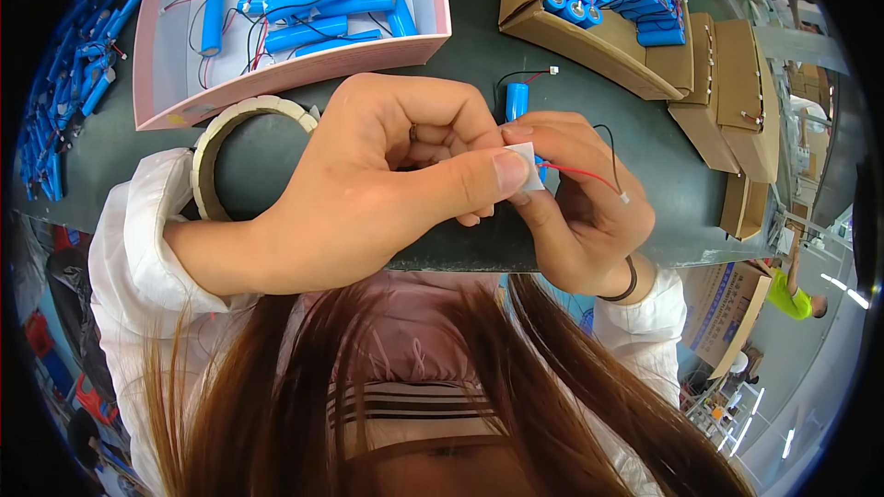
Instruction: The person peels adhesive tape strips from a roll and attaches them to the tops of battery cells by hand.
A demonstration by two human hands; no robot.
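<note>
My left hand [387, 170] is closed, with a small white square piece of tape or paper [526, 152] pinched under its thumb. The fingers of my right hand [594, 207] close around a blue cylindrical battery [541, 168], mostly hidden by the fingers and the white piece. From its end run a red and a black wire to a small white connector [624, 198]. The white piece lies against the battery's end; whether it is stuck there I cannot tell. Just beyond my fingers, another wired blue battery [517, 99] rests on the dark table.
A cream tape roll [210, 161] lies beside my left wrist. Behind it stands a pink-edged white box [295, 74] of loose wired batteries, with a battery pile [87, 64] farther left. A cardboard box [599, 51] of upright batteries stands back right, near other cardboard boxes [737, 101].
</note>
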